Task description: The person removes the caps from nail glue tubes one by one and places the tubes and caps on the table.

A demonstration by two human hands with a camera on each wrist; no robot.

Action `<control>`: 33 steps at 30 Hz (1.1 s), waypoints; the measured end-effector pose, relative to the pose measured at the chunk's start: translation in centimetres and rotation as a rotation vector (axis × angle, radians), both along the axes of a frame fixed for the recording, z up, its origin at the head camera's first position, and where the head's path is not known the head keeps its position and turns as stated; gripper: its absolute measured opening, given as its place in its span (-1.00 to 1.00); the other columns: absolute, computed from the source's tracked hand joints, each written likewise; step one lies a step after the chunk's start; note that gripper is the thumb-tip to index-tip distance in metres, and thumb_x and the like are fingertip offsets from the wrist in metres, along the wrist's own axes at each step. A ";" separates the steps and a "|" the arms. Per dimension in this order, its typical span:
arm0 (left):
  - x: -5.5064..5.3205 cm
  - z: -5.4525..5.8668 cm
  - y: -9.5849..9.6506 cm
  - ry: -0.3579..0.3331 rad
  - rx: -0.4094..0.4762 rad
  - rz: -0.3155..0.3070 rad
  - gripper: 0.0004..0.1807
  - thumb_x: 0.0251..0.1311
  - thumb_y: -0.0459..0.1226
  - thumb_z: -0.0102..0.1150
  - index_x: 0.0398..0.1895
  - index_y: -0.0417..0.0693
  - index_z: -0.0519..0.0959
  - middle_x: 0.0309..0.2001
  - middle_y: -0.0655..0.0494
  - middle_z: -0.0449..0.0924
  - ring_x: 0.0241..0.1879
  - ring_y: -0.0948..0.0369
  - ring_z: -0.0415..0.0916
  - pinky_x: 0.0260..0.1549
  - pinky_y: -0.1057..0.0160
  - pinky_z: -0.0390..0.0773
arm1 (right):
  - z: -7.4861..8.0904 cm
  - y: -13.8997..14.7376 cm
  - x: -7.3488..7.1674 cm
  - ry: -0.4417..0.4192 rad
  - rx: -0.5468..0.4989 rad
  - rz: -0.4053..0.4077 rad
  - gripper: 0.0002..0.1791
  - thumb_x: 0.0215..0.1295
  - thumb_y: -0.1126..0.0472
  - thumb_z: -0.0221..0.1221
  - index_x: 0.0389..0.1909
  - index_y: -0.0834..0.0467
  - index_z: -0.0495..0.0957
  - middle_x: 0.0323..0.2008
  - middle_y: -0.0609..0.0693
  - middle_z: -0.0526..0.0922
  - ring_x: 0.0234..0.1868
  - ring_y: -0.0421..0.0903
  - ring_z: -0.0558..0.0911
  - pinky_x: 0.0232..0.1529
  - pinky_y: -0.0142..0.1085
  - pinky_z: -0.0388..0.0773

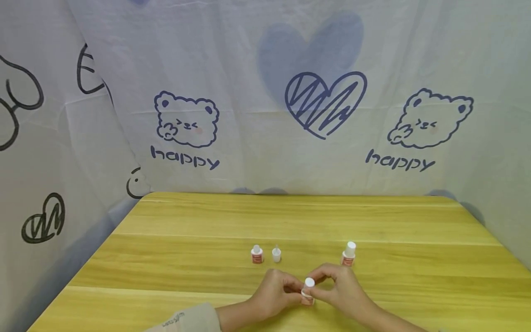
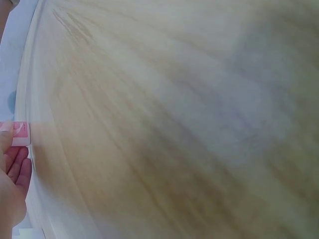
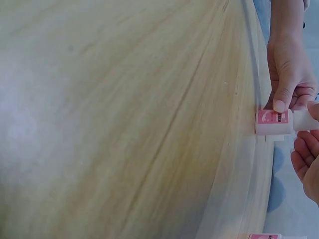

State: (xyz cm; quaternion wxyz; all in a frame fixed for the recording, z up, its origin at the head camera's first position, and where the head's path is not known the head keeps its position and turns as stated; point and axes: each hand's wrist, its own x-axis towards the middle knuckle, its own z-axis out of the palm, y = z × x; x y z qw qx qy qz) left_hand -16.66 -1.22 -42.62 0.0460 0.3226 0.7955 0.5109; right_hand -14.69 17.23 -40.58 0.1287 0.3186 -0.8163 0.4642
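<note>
Between both hands near the table's front stands a small white bottle (image 1: pixel 307 299) with a pink-red label and a tall white cap (image 1: pixel 309 282). My left hand (image 1: pixel 271 294) grips the bottle's body, its thumb lying on the label (image 3: pixel 273 117) in the right wrist view. My right hand (image 1: pixel 342 291) pinches the cap between thumb and fingers. The left wrist view catches only part of the left hand (image 2: pixel 14 181) and the bottle's lower end (image 2: pixel 21 133) at its left edge.
Farther back on the wooden table (image 1: pixel 186 258) stand an uncapped bottle (image 1: pixel 257 256) and, right beside it, a loose white cap (image 1: pixel 276 255) with a thin stem pointing up. A capped bottle (image 1: pixel 348 254) stands just beyond the right hand. A printed cloth (image 1: pixel 249 138) hangs behind the table.
</note>
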 end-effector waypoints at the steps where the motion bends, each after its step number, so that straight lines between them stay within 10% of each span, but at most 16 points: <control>1: 0.0 0.0 0.0 0.000 -0.001 0.001 -0.83 -0.07 -0.32 0.35 -0.39 -0.25 0.69 -0.39 -0.03 0.71 -0.40 0.25 0.68 -0.43 0.56 0.55 | 0.0 0.0 0.1 0.009 -0.003 -0.006 -0.86 0.00 0.22 0.36 -0.43 0.17 0.64 -0.43 0.00 0.71 -0.35 -0.39 0.59 -0.26 -0.42 0.58; 33: 0.1 0.5 -0.2 -0.069 0.036 -0.047 -0.82 -0.03 -0.34 0.34 -0.34 -0.26 0.69 -0.37 -0.07 0.71 -0.38 0.28 0.68 -0.41 0.55 0.56 | 0.4 0.0 0.0 0.032 0.018 0.042 -0.94 0.03 0.30 0.32 -0.44 0.17 0.64 -0.43 -0.01 0.71 -0.36 -0.40 0.59 -0.30 -0.39 0.62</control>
